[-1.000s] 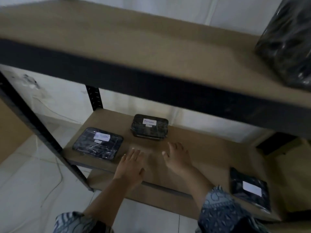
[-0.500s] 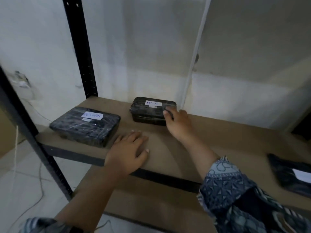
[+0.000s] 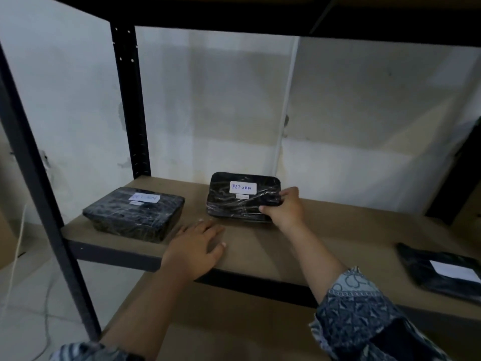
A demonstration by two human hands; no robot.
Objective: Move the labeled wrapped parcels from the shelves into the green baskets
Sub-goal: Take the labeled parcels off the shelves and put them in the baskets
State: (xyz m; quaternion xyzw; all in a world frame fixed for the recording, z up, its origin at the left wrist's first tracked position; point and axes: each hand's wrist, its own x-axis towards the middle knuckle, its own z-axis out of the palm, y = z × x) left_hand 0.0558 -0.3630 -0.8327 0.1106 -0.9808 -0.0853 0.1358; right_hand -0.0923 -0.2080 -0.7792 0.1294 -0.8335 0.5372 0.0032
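The RETURN parcel (image 3: 239,201), toward the back of the shelf (image 3: 325,230), is gripped at its right end by the right hand (image 3: 283,207), with the fingers curled over the top and the thumb at the front side. The left hand (image 3: 195,246) is laid flat near the front edge, fingers straight, nothing held. The glossy black wrap is crinkled and probably slippery, so the rounded rectangular box is best clamped firmly and drawn out level. A similar wrapped parcel (image 3: 135,212) sits by the left edge. No green basket is seen.
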